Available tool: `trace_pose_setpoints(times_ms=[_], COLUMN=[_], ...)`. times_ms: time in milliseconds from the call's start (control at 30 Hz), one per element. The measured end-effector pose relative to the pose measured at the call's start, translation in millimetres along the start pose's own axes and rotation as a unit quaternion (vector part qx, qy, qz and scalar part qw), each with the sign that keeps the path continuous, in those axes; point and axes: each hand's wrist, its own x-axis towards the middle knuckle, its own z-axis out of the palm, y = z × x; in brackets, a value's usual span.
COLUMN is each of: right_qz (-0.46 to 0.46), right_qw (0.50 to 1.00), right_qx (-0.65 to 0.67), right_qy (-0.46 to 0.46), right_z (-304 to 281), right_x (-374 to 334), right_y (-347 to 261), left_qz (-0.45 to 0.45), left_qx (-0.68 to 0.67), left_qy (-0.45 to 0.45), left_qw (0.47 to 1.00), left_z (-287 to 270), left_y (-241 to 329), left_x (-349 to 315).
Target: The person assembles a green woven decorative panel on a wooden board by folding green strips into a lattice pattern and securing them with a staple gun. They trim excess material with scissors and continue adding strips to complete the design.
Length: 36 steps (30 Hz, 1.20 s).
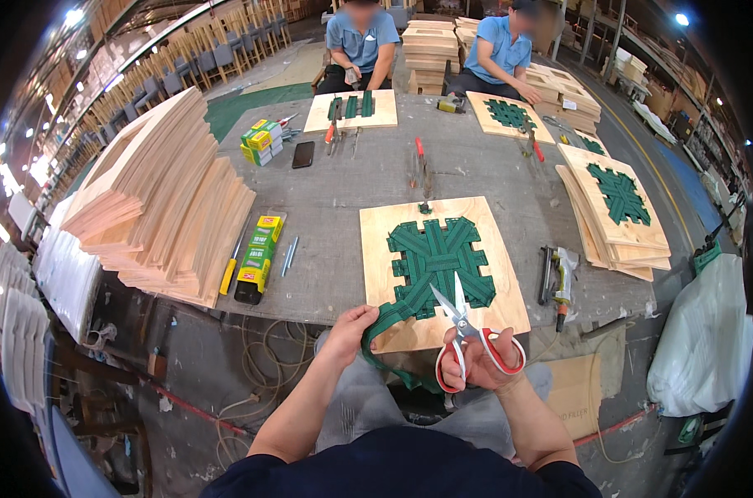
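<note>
In my right hand [486, 361] are red-handled scissors [462, 319], fingers through the loops. Their blades stand apart and point away from me, over the green webbing. My left hand [351, 332] pinches a loose strip of green webbing [383, 320] at the near left corner of a plywood panel [505, 295]. From there the strip's tail hangs down below the table edge. Crossed bands of green webbing [443, 264] cover the panel's middle, woven over one another. At the panel's far edge sits a small dark object [425, 208], too small to name.
Tall stacks of wooden frames [156, 207] stand at the left. A yellow-green box [261, 249] and a staple gun [563, 278] flank my panel. Webbed panels [621, 199] are piled at the right. Across the grey table [335, 195] two people [362, 37] work on similar panels.
</note>
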Motion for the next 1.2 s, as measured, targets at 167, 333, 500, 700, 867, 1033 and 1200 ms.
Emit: trace_pose_setpoints(times_ms=[167,333,500,700,867,1033,1200], right_qz=[0.006,-0.002,-0.029,-0.067,-0.079,-0.089,0.155], right_qw=[0.999,0.998,0.997,0.993,0.992,0.985,0.651], right_qx=[-0.038,-0.039,-0.061,-0.099,-0.094,-0.119,-0.709], right_qy=[-0.014,-0.040,-0.047,-0.003,0.026,0.087,0.223], right_z=[2,1,-1,-11,-29,-43,-31], right_x=[10,26,49,74,86,100,91], right_y=[-9,-19,-24,-38,-34,-37,-54], left_qz=[0.015,0.028,0.062,0.031,0.034,-0.022,0.049], left_qx=[0.054,0.100,0.120,0.142,0.235,0.340,0.195], left_qy=[0.042,0.041,0.030,0.085,0.051,-0.050,-0.062], left_qw=[0.998,0.994,0.990,0.986,0.970,0.939,0.978], left_z=[2,-3,-8,-38,-37,-15,-24], left_y=[-1,1,7,16,18,17,-13], left_x=[0,6,16,36,49,53,66])
